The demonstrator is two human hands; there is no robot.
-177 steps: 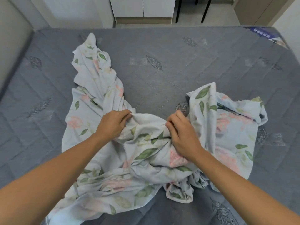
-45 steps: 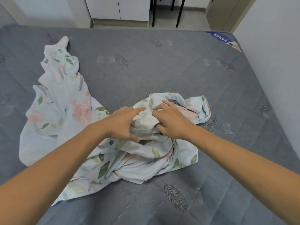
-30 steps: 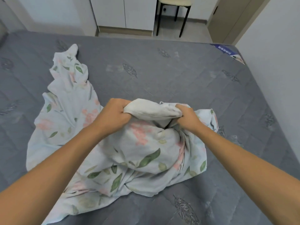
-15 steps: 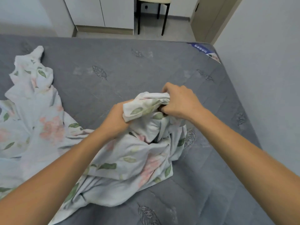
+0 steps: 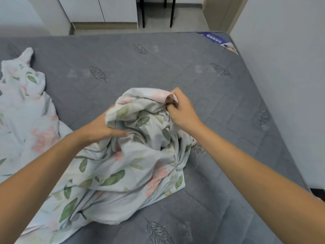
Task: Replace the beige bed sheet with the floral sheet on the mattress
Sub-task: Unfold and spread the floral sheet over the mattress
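Label [image 5: 218, 41] on mattress [image 5: 175, 67], writing unreadable

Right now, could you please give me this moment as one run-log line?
stage: spreading not begun | left hand: grips floral sheet | right hand: grips sheet edge | sheet: bunched on bare mattress

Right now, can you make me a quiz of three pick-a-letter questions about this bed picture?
1. Where does the blue label lie on the mattress?
A. far right corner
B. near left corner
C. under the sheet

2. What colour is the mattress?
A. beige
B. grey
C. red

3. How is the floral sheet lying?
A. spread flat and smooth
B. folded in a neat square
C. crumpled in a heap

Answers:
1. A, it sits at the far right corner beside the wall.
2. B, its quilted top is grey.
3. C, it is bunched, with the left hand and right hand each keeping a grip on it.
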